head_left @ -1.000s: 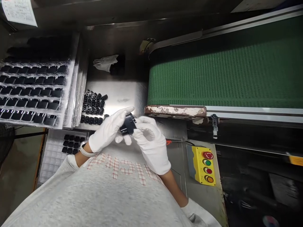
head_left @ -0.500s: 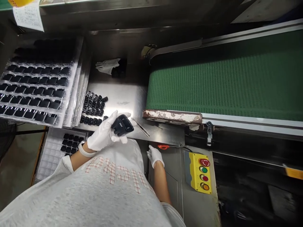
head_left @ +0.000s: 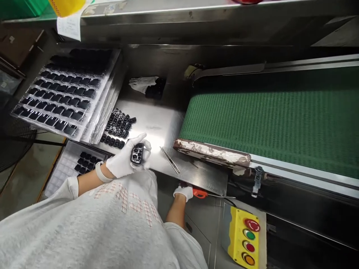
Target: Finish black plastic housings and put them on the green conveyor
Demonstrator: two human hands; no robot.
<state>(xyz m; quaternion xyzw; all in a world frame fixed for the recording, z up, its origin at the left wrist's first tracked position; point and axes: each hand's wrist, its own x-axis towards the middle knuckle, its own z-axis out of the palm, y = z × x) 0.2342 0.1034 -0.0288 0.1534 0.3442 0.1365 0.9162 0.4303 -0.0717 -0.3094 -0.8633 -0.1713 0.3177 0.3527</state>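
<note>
My left hand, in a white glove, is closed around a small black plastic part. The side with several round shapes faces up, above the front edge of the steel bench. Lower to the right, my gloved right hand is wrapped round an orange-red air blow gun with a thin metal nozzle pointing right; its grip is mostly hidden. Metal tweezers lie on the bench between the hands. Rows of similar black parts lie just beyond my left hand.
Stacked clear trays of black parts stand at left, with another tray below. A green conveyor belt runs along the right. A yellow button box sits front right. White gloves lie at the back.
My left hand has turned the black part from its smooth face to the side with round shapes. My right hand has taken hold of the air blow gun. The view has shifted left.
</note>
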